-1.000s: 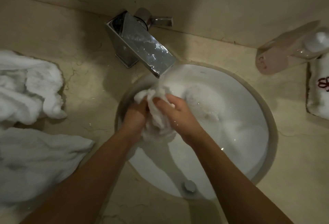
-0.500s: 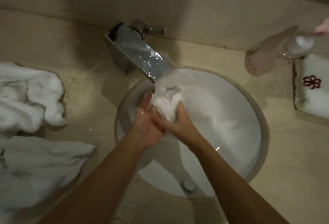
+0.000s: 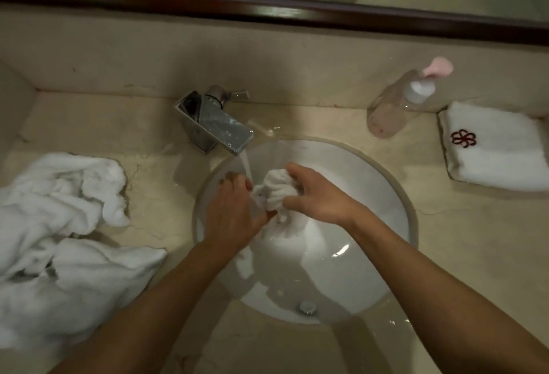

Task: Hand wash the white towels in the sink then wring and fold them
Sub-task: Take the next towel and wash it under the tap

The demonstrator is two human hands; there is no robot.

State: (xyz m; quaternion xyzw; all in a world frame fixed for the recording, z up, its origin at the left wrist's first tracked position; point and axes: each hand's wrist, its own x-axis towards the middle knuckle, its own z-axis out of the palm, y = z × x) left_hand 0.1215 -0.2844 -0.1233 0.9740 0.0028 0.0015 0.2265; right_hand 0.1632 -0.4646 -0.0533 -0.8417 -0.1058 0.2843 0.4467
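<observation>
A small wet white towel [image 3: 276, 191] is bunched up over the round white sink [image 3: 383, 195], just right of the water stream from the chrome faucet [image 3: 217, 124]. My right hand [image 3: 315, 195] grips the bunched towel from the right, fingers curled over its top. My left hand [image 3: 231, 210] presses against the towel's left side with fingers fairly straight, under the running water. Part of the towel hangs down below my hands.
Crumpled white towels [image 3: 59, 234] lie in a heap on the beige counter at the left. A folded white towel with a red flower emblem [image 3: 493, 148] sits at the right, beside a clear pump bottle [image 3: 401, 103]. A dark-framed mirror [image 3: 297, 14] runs along the back.
The view has tilted up, bringing the mirror into sight. My hands shifted from squeezing the towel together to the right hand gripping it on top and the left hand flattening beside it.
</observation>
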